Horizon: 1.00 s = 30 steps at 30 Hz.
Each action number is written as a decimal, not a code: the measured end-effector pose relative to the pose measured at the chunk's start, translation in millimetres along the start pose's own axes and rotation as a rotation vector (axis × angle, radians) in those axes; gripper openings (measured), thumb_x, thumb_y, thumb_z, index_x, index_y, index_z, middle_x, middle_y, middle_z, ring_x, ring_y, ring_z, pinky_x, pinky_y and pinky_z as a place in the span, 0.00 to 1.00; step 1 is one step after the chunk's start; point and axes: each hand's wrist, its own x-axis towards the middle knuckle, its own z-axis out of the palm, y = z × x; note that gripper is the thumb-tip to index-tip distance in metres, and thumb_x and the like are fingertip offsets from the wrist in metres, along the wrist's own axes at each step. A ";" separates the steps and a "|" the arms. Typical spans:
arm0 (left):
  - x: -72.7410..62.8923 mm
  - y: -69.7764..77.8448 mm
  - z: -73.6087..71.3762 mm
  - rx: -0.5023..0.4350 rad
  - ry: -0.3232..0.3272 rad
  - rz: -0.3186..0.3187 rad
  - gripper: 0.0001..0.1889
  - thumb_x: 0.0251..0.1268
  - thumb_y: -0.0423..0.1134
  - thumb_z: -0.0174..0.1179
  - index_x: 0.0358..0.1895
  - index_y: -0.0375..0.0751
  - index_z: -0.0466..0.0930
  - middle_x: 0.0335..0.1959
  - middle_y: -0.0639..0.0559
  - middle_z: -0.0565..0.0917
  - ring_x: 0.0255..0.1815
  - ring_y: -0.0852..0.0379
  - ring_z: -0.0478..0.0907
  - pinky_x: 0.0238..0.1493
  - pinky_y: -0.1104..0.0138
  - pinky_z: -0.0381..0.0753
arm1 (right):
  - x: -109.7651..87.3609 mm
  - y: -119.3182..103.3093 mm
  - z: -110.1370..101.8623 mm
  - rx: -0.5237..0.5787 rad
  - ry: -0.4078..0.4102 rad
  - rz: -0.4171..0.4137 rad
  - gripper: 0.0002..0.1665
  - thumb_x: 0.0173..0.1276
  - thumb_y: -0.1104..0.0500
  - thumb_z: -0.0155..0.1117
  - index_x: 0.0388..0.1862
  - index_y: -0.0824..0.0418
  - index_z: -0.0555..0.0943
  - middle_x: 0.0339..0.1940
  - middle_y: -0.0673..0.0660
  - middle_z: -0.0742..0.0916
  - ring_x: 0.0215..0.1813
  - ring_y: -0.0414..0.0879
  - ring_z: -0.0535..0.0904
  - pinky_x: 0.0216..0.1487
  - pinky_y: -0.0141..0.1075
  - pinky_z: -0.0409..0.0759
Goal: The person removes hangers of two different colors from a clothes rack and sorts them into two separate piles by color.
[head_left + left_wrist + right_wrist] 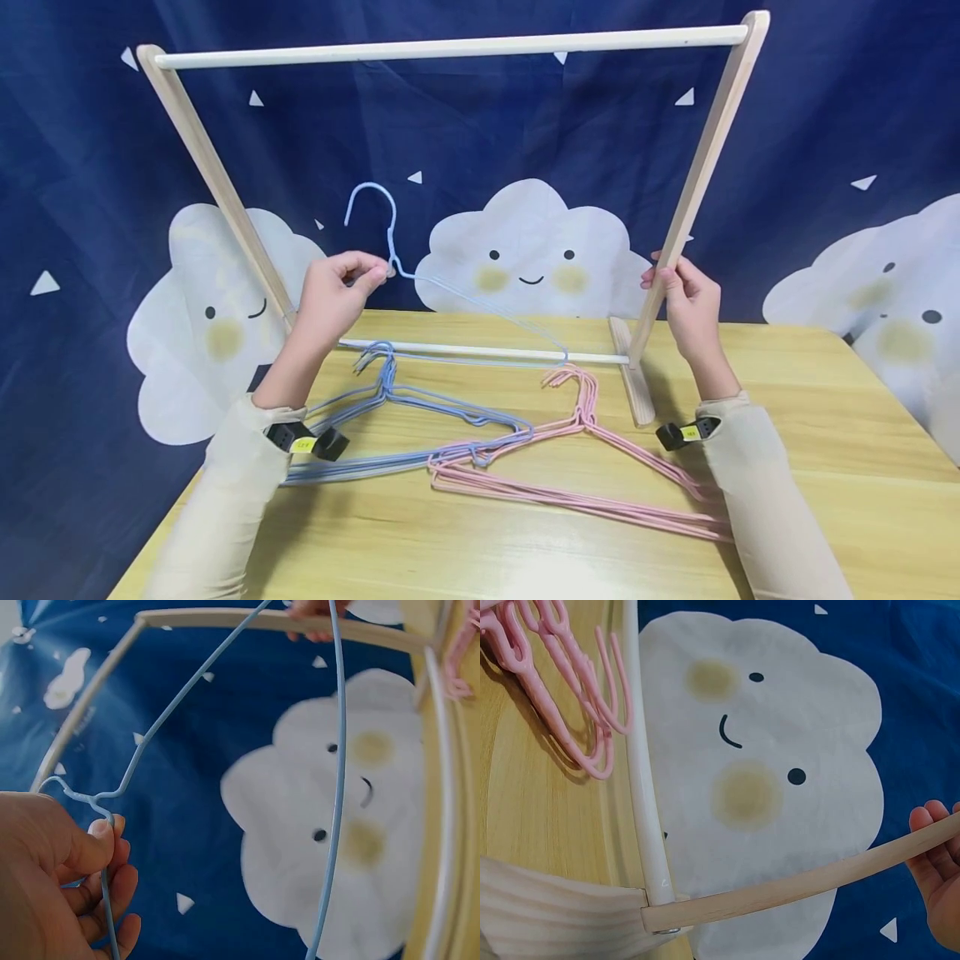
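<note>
My left hand (337, 292) pinches a light blue wire hanger (393, 218) just below its hook, between thumb and fingers. The hook points up, under the level of the top rail (450, 49). In the left wrist view, the held hanger (202, 672) spreads away from the left hand (60, 859). My right hand (693, 308) grips the right post (696, 192) of a wooden rack low down. In the right wrist view, the fingers of the right hand (939, 900) are around that post (795, 888).
Several blue hangers (386, 379) lie stacked on the wooden table (390, 533). Beside them lie several pink hangers (585, 408), the stacks overlapping. The rack's lower white bar (480, 350) runs behind them to a wooden foot (637, 392). A dark blue curtain (465, 125) hangs behind.
</note>
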 end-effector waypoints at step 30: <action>-22.1 -87.5 9.8 -0.002 -0.451 -0.586 0.12 0.73 0.29 0.55 0.48 0.18 0.80 0.22 0.60 0.81 0.27 0.67 0.74 0.30 0.76 0.75 | 1.5 9.2 0.4 0.010 0.018 0.018 0.11 0.78 0.65 0.55 0.49 0.63 0.85 0.30 0.48 0.88 0.36 0.39 0.86 0.48 0.25 0.83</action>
